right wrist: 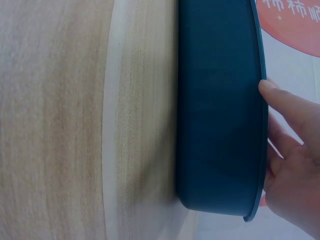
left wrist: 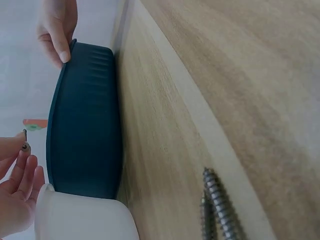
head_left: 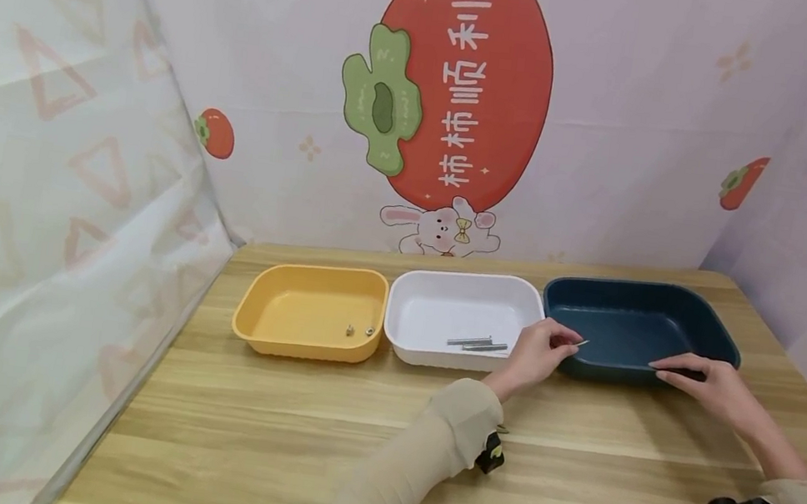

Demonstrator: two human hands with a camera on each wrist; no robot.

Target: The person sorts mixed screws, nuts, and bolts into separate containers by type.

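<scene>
My left hand (head_left: 533, 354) pinches a small metal screw (left wrist: 25, 145) between thumb and fingertips, over the near left corner of the dark blue tray (head_left: 604, 372). Its thin end points out past the fingertips in the head view. My right hand (head_left: 719, 392) grips the front rim of that tray near its right end, thumb on the outside and fingers over the inner side. Two threaded screws (left wrist: 217, 202) show large and close in the left wrist view; in the head view they are mostly hidden by the left wrist.
Left of the blue tray stands a white tray (head_left: 458, 361) with several long metal bolts (head_left: 479, 344). Beside it is a yellow tray (head_left: 308, 351) with two small nuts (head_left: 369, 331). The wooden table (head_left: 260, 436) reaches back to a printed cloth backdrop (head_left: 276, 178).
</scene>
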